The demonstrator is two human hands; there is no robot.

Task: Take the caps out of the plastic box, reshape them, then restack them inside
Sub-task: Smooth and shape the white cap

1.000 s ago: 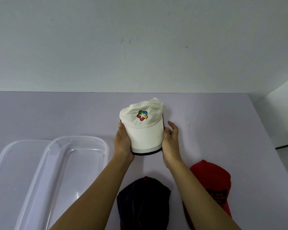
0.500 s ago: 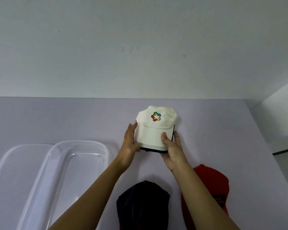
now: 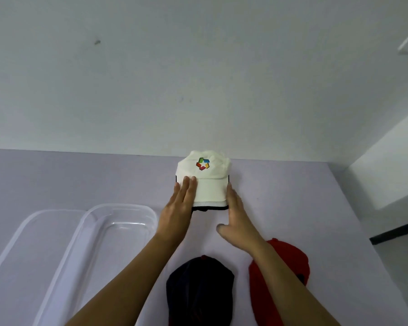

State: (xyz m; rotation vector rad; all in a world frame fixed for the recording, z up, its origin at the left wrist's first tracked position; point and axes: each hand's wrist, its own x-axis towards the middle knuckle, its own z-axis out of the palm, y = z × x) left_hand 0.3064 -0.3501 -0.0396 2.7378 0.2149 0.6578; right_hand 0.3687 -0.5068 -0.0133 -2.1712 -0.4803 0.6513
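white cap [image 3: 210, 187] with a multicoloured logo sits on the lilac table [image 3: 80, 180] near its far edge, brim toward us. our left hand [image 3: 178, 208] lies flat on the brim's left side, fingers straight and together. our right hand [image 3: 238, 220] sets straight fingers against the brim's right edge, thumb spread wide. nearer us lie a navy cap [image 3: 198, 290] and a red cap [image 3: 287, 264]. a clear plastic box [image 3: 123, 205] stands to the left.
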